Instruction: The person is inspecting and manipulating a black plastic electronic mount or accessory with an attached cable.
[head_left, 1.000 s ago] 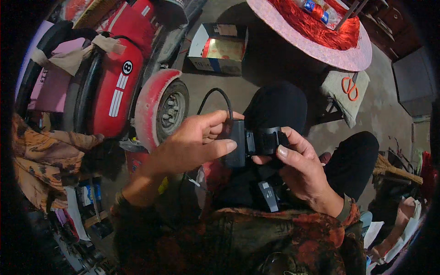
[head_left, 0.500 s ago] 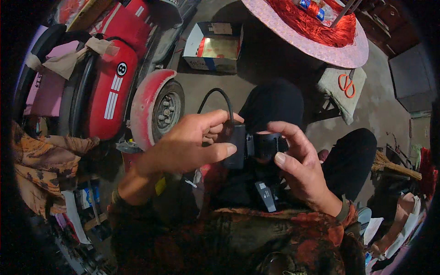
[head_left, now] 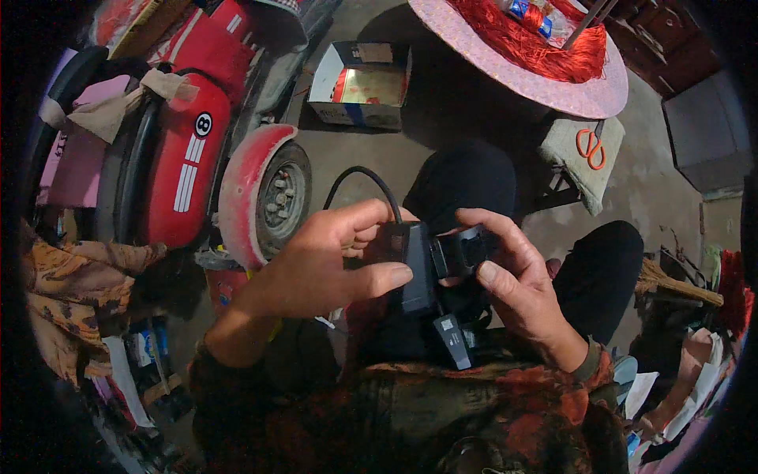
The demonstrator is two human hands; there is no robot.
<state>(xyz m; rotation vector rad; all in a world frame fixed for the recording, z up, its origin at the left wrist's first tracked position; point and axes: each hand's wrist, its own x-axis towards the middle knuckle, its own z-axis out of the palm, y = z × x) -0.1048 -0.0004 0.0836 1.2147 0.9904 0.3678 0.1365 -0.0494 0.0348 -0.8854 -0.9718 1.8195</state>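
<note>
Black adapter block (head_left: 417, 268) was clamped between left hand (head_left: 320, 265) and right hand (head_left: 517, 288); a red-and-white carton (head_left: 359, 83) lay open far behind.

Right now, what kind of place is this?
Probably a cluttered home storeroom or shed with a bare concrete floor. A red ride-on toy car, an open cardboard box and piled cloth crowd around the seated person.

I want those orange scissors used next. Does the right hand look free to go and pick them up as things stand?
Probably not yet: the right hand is gripping the black device along with the left hand. The orange scissors lie uncovered on a grey cushion beyond the knee.
</note>
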